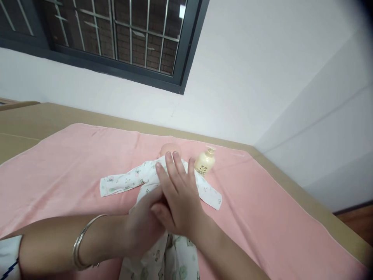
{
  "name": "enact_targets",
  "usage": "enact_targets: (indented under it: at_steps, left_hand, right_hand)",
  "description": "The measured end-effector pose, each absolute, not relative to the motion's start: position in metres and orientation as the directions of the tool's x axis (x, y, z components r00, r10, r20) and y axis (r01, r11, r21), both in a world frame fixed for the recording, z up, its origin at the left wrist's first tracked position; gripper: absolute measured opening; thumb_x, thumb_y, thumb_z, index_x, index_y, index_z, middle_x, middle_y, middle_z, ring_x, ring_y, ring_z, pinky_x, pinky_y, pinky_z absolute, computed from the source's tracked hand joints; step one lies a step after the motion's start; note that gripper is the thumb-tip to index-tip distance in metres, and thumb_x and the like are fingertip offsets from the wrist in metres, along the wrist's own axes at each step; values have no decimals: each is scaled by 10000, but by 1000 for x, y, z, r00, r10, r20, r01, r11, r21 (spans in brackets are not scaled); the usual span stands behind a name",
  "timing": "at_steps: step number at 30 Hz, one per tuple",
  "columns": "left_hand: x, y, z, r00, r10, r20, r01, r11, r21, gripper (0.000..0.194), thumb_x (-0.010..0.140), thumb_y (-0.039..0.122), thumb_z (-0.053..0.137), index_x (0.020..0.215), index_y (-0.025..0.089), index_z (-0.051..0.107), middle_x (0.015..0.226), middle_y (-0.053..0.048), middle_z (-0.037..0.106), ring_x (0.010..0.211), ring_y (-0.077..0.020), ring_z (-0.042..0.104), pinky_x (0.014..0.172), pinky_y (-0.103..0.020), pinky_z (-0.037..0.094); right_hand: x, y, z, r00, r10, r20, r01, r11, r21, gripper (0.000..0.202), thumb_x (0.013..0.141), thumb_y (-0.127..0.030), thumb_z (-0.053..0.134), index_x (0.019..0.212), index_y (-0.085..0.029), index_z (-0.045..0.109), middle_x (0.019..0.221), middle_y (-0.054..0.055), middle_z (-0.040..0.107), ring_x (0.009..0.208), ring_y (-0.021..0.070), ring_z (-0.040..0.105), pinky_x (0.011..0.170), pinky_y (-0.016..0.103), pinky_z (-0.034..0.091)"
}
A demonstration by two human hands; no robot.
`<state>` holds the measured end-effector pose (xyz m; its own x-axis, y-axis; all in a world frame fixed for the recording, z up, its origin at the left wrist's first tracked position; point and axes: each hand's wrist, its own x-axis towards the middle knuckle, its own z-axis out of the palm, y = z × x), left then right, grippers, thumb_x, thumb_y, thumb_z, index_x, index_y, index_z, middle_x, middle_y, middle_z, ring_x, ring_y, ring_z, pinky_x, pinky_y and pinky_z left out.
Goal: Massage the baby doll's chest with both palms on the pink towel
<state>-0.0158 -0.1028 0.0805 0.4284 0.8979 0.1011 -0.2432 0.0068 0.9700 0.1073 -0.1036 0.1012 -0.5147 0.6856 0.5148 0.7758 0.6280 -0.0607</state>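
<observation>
My right hand (183, 198) is laid across my left hand (145, 225), palm against palm as far as I can see, with its fingers stretched out and spread. The left hand, with silver bracelets on its wrist, is slightly blurred, and its fingers are mostly hidden behind the right. Below both hands lies a white printed baby onesie (125, 182), sleeves spread to either side. At its neck end shows a rounded pale pink object (170, 148), partly covered, whose kind I cannot make out. Just right of my fingertips stands a cream-yellow pump bottle (205, 160), apart from the hands.
A pink blanket (256, 217) covers most of a tan surface (58, 112). Behind it rises a white wall (233, 77) with a dark-framed barred window (116, 35). At the right the wall meets a corner.
</observation>
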Motion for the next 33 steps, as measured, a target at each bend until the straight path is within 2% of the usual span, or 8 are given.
enact_targets:
  at_steps: [4, 10, 16, 19, 22, 25, 30, 33]
  left_hand:
    - [-12, -57, 70, 305, 916, 261, -284, -174, 943, 496, 983, 446, 277, 1280, 220, 604, 1298, -76, 639, 1287, -248, 537, 1112, -433, 413]
    - [-10, -8, 20, 161, 888, 431, 183, -456, 871, 387, 951, 356, 402, 1203, 175, 635, 1307, -94, 635, 1261, -234, 541, 1154, -455, 344]
    - [-8, -8, -5, 173, 829, 532, 397, -553, 733, 438, 969, 300, 352, 1345, 162, 529, 1430, -111, 534, 1359, -232, 445, 1205, -488, 242]
    - [-9, -8, -7, 166, 837, 521, 406, -540, 737, 462, 979, 313, 337, 1392, 160, 476, 1467, -117, 491, 1385, -237, 411, 1205, -498, 233]
    - [-11, -8, -7, 169, 838, 519, 387, -541, 746, 479, 994, 326, 298, 1412, 146, 445, 1465, -134, 485, 1379, -242, 412, 1194, -502, 251]
    - [-10, -9, -7, 159, 846, 509, 380, -528, 760, 486, 997, 342, 286, 1413, 142, 438, 1460, -139, 489, 1377, -247, 416, 1193, -508, 247]
    - [-8, -10, -9, 147, 865, 480, 404, -495, 769, 492, 988, 366, 311, 1409, 147, 443, 1491, -124, 459, 1419, -249, 360, 1214, -499, 206]
    - [-8, -9, -6, 157, 862, 481, 418, -499, 759, 487, 984, 361, 310, 1397, 149, 458, 1475, -121, 480, 1410, -245, 376, 1217, -492, 202]
  right_hand:
    - [115, -75, 79, -357, 788, 502, 865, 482, -142, 624, 988, -369, 348, 1546, -129, 201, 1604, 133, 212, 1505, 296, 77, 1195, 620, 98]
    - [121, -49, 47, -343, 868, 358, 844, 452, -287, 501, 978, -242, 321, 1437, -78, 438, 1523, 133, 400, 1452, 231, 301, 1211, 465, 234]
    - [139, -32, 46, -165, 953, 253, 891, 254, -377, 594, 1001, -420, 342, 1467, -56, 389, 1539, 172, 356, 1456, 278, 285, 1196, 497, 242]
    - [132, -40, 48, -98, 959, 268, 931, 184, -316, 573, 1005, -390, 324, 1451, -42, 413, 1511, 202, 392, 1445, 318, 299, 1180, 546, 242]
    - [122, -52, 52, -282, 906, 316, 920, 349, -178, 461, 991, -263, 335, 1389, -121, 519, 1477, 137, 467, 1445, 297, 306, 1209, 558, 135]
    - [125, -49, 56, -430, 867, 252, 857, 480, -187, 441, 999, -234, 318, 1383, -183, 531, 1496, 73, 452, 1453, 244, 296, 1220, 535, 116]
    - [136, -37, 57, -173, 970, 172, 940, 215, -266, 597, 1009, -461, 326, 1485, -103, 373, 1555, 162, 330, 1464, 293, 260, 1182, 526, 244]
    - [121, -52, 53, -96, 976, 194, 980, 127, -152, 591, 1004, -362, 318, 1461, 9, 376, 1507, 251, 372, 1443, 342, 294, 1175, 520, 261]
